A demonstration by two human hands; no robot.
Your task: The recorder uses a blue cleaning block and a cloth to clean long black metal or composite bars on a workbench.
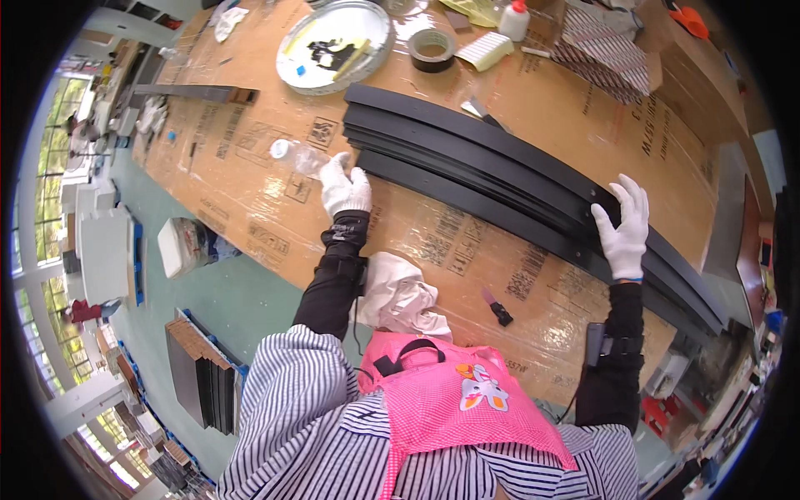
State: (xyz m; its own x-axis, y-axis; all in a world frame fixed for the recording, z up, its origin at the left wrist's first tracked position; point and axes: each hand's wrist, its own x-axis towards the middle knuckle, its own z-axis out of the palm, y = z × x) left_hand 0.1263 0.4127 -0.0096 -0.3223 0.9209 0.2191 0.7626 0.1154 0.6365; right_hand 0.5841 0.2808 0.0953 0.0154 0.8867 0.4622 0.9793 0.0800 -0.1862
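Long black panels [467, 142] lie stacked side by side across the cardboard-covered table, running from the middle to the right. My left hand [345, 188], in a white glove, is beside their left end with thumb and fingers apart. Its fingertips are close to a clear plastic bottle [302, 157] with a white cap, lying on its side; whether they touch cannot be made out. Over the right part of the panels is my right hand [623, 227], also white-gloved, its fingers spread. Its fingertips and palm edge appear to rest on the black surface, grasping nothing.
Behind the panels are a round white lid [292, 58] holding dark scraps, a tape roll [432, 50], a cream block [486, 51], a red-capped white bottle [514, 21] and a scraper [483, 113]. Nearer me lie a crumpled cloth [400, 292] and a small black-handled tool [500, 312].
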